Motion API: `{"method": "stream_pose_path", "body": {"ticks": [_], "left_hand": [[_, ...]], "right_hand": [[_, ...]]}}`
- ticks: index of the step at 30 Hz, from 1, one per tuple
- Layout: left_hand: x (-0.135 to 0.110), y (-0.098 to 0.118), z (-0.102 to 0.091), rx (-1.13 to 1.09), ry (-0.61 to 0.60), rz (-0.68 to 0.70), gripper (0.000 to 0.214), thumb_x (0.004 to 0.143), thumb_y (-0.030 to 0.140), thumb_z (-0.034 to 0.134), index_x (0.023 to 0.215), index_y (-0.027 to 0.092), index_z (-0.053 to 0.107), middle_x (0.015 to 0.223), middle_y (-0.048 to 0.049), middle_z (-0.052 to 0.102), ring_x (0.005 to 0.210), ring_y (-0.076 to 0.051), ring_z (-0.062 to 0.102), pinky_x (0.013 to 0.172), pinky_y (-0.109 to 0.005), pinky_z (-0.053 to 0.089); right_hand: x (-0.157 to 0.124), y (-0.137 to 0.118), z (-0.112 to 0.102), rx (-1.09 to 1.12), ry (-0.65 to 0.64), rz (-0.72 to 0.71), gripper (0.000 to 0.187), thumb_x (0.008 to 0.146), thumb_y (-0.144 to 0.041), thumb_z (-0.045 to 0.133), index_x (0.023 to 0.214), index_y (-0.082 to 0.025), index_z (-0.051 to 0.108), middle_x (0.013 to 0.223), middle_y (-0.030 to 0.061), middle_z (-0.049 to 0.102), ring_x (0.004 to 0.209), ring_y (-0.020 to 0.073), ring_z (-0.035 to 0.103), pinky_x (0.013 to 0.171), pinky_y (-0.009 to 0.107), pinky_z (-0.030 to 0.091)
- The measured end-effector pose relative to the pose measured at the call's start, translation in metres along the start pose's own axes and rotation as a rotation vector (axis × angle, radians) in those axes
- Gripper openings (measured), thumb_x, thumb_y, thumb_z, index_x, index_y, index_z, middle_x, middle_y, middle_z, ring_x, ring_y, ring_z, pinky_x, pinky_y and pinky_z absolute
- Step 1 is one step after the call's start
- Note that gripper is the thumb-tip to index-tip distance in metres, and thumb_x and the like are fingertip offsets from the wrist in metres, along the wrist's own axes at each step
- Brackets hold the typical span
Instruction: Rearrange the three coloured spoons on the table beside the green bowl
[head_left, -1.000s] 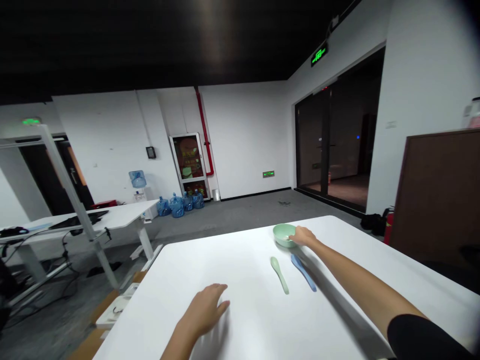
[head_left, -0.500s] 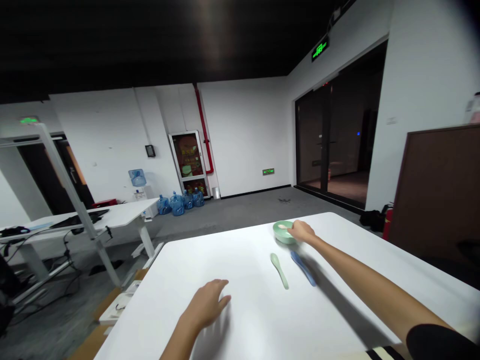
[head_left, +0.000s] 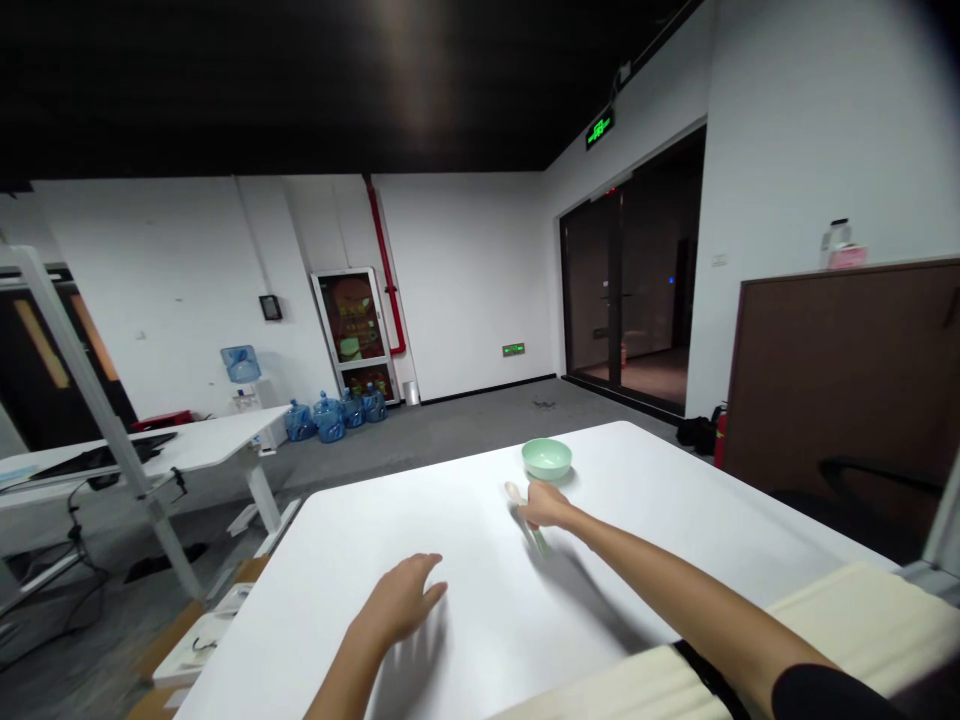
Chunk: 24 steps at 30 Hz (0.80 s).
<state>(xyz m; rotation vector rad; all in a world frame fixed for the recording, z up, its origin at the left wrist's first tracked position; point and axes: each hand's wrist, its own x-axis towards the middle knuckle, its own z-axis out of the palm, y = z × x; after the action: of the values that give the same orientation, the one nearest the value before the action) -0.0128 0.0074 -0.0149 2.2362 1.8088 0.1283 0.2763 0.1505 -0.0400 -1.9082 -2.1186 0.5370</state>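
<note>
Green bowl [head_left: 547,460] upright; pale spoon [head_left: 514,491] outside it.
R hand's [head_left: 547,504] fingers grip spoon nr bowl; L hand [head_left: 405,598] left of bowl, fingers parted.

Glare brightens the white tabletop [head_left: 480,620], soft shadows streak it, and the ceiling [head_left: 225,90] and top-right corner fall dark.

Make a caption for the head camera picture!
Right hand holding a pale spoon near the green bowl; left hand open.
</note>
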Motion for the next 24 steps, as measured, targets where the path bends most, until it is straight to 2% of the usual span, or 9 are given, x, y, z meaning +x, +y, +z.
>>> {"method": "stream_pose_path", "body": {"ticks": [5, 9, 12, 18, 24], "left_hand": [[0.000, -0.001, 0.001, 0.010, 0.002, 0.006, 0.058, 0.088, 0.052, 0.041, 0.137, 0.023, 0.049, 0.143, -0.0067, 0.051, 0.130, -0.026, 0.047, 0.106, -0.039, 0.037], [0.001, 0.000, 0.000, 0.016, 0.000, 0.001, 0.057, 0.088, 0.052, 0.040, 0.138, 0.024, 0.049, 0.143, -0.0062, 0.051, 0.130, -0.025, 0.047, 0.106, -0.038, 0.037], [0.001, 0.000, 0.001, 0.013, 0.000, -0.005, 0.057, 0.088, 0.052, 0.041, 0.137, 0.025, 0.049, 0.143, -0.0056, 0.051, 0.130, -0.025, 0.047, 0.106, -0.038, 0.038], [0.002, 0.002, 0.001, 0.017, -0.002, 0.006, 0.059, 0.088, 0.052, 0.040, 0.138, 0.023, 0.048, 0.143, -0.0065, 0.051, 0.130, -0.025, 0.047, 0.107, -0.039, 0.037], [0.001, 0.003, -0.001, 0.018, 0.002, 0.004, 0.057, 0.088, 0.051, 0.040, 0.137, 0.023, 0.049, 0.143, -0.0058, 0.051, 0.130, -0.025, 0.047, 0.107, -0.038, 0.036]], "right_hand": [[-0.011, -0.008, 0.017, -0.013, -0.020, 0.031, 0.008, 0.059, -0.020, 0.065, 0.061, -0.012, 0.069, 0.069, 0.0085, 0.072, 0.064, 0.0172, 0.067, 0.054, 0.021, 0.042], [-0.015, -0.010, 0.022, -0.026, -0.020, 0.041, 0.007, 0.057, -0.015, 0.065, 0.062, -0.013, 0.068, 0.078, 0.0107, 0.074, 0.066, 0.0207, 0.068, 0.053, 0.023, 0.042], [-0.015, -0.008, 0.025, -0.014, -0.044, 0.029, 0.005, 0.059, -0.014, 0.065, 0.064, -0.013, 0.066, 0.076, 0.0097, 0.073, 0.066, 0.0203, 0.068, 0.055, 0.024, 0.043], [-0.008, 0.000, 0.038, -0.012, -0.089, 0.030, 0.021, 0.062, -0.015, 0.065, 0.083, -0.014, 0.064, 0.074, 0.0066, 0.071, 0.068, 0.0200, 0.068, 0.059, 0.025, 0.045], [-0.005, 0.004, 0.049, -0.096, -0.059, 0.012, 0.021, 0.064, -0.022, 0.070, 0.083, -0.018, 0.063, 0.097, 0.0112, 0.070, 0.082, 0.0254, 0.067, 0.063, 0.030, 0.046]]}}
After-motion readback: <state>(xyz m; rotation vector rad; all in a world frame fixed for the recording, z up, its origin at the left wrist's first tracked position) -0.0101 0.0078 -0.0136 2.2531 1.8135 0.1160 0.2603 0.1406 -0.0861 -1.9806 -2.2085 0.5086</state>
